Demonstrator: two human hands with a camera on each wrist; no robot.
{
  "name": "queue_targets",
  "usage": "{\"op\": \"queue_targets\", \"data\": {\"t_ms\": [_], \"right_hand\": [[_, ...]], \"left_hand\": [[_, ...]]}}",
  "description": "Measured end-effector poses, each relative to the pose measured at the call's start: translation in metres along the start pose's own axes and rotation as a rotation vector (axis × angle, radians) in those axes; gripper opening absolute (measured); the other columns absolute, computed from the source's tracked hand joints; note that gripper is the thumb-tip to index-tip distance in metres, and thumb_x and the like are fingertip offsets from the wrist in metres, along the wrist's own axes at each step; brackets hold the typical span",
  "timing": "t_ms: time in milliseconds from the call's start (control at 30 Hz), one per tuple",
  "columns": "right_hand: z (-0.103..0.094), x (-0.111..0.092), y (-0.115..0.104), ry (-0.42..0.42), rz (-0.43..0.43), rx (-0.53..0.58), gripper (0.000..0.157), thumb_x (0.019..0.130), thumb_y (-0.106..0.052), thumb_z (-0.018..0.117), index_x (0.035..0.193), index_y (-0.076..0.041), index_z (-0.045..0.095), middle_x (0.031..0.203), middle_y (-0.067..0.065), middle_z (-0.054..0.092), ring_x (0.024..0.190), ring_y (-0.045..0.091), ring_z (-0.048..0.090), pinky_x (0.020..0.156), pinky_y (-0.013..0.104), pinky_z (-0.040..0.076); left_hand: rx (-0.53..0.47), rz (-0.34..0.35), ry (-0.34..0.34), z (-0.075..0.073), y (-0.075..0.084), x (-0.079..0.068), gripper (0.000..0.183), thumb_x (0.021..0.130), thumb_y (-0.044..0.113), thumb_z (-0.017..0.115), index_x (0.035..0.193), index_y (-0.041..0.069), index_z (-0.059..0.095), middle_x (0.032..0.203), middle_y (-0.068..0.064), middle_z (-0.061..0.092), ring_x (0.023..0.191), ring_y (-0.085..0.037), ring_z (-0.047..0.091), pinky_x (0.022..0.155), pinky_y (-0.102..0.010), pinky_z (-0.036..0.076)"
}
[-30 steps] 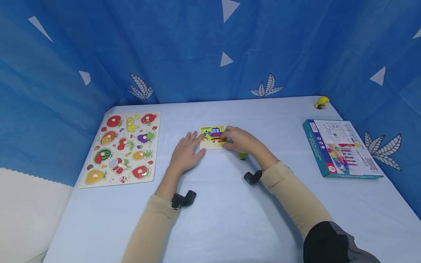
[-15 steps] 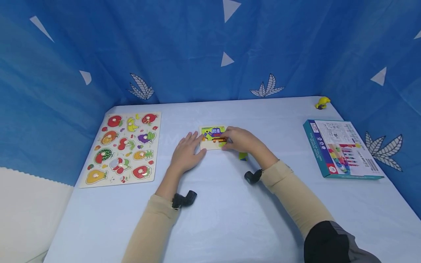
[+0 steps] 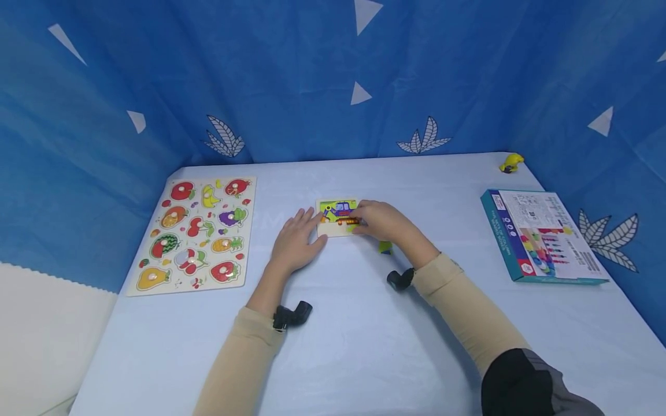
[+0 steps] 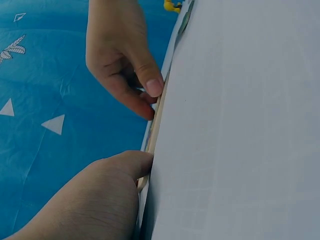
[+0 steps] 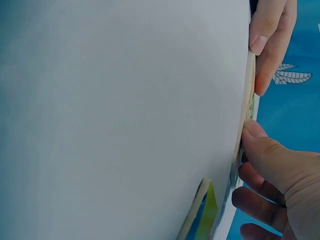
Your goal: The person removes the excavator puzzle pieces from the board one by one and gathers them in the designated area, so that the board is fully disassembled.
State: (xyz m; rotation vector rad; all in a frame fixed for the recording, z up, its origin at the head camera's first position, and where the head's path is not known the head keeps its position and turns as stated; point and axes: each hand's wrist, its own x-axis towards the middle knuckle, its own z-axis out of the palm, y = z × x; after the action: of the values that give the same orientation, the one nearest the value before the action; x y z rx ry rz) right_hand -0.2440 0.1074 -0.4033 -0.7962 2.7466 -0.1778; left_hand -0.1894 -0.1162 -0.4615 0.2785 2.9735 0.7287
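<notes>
A small wooden jigsaw board (image 3: 333, 230) lies at the middle of the table, showing a purple excavator on green and yellow. My left hand (image 3: 295, 245) lies flat with straight fingers at its left side; the index fingertip and thumb reach the edge. At the board's right end my right hand (image 3: 384, 222) has bent fingers, thumb and index pinching a puzzle piece that they mostly cover. The right wrist view has this thumb against the board's edge (image 5: 243, 110). Just below the right hand lies a loose green-and-blue puzzle piece (image 3: 385, 247).
On the left lies a large fruit peg puzzle (image 3: 195, 234). A flat teal-edged box (image 3: 543, 237) is at the right, with a small yellow toy figure (image 3: 511, 163) near the back right corner. A blue curtain (image 3: 291, 81) hangs behind the white table (image 3: 343, 346).
The right fingers shift very slightly at the board's right end. Both hands otherwise keep their places, and the whole head view drifts a few pixels.
</notes>
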Motion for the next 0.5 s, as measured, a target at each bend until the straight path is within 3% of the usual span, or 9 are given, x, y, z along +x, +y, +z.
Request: {"op": "queue_targets", "data": {"t_ms": [267,500], "right_hand": [[0.0011,-0.0007,-0.0011,0.016,-0.063,-0.119,0.039,0.095,-0.035,0.065,0.129,-0.015,0.066,0.121,0.007,0.066,0.109,0.022,0.064,0.104,0.040,0.051],[0.0003,-0.0040,0.0011,0.009,-0.075,-0.061,0.038,0.098,-0.034,0.062,0.130,-0.015,0.066,0.118,0.006,0.065,0.106,0.020,0.063,0.102,0.039,0.052]], "left_hand": [[0.007,0.000,-0.002,-0.0008,0.0004,0.0001,0.065,0.098,0.053,0.047,0.156,0.029,0.032,0.166,0.002,0.021,0.156,-0.019,0.008,0.127,-0.043,0.010],[0.000,0.004,-0.004,-0.0011,0.0008,-0.0002,0.065,0.098,0.053,0.047,0.156,0.028,0.032,0.166,0.002,0.020,0.156,-0.019,0.008,0.127,-0.044,0.010]]}}
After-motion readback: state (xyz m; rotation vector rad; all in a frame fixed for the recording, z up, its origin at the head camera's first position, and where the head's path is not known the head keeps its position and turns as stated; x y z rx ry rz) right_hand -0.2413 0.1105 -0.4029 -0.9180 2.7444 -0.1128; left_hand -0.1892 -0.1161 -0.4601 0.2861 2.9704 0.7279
